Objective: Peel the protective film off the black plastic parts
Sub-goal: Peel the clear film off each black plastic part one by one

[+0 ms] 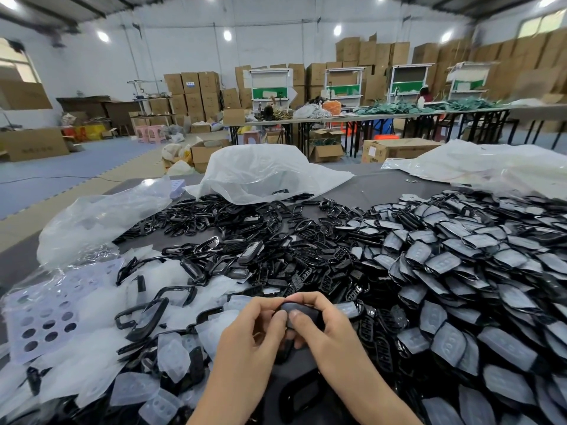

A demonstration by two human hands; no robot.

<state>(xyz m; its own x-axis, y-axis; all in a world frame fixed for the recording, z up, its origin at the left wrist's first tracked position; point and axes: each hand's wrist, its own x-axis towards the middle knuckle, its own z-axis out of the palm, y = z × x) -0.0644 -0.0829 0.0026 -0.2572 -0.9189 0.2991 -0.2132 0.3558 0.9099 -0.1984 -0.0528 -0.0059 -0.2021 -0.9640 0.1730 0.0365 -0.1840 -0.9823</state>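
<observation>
at 6 o'clock the left hand [254,329] and right hand [325,328] both pinch one black plastic part [302,311]. film-covered parts [460,262] heap at 3 o'clock. at 12 o'clock a clear bag [260,170] lies over black frames [280,192].

Left hand [251,332] and right hand [331,329] half-hide the black part [304,310], seemingly filmed.

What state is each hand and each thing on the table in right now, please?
Held part: lifted between both hands.
Left hand: pinching it.
Right hand: pinching it.
Right pile: film still on.
Middle pile: bare black frames.
Peeled films: loose, heaped left.
</observation>
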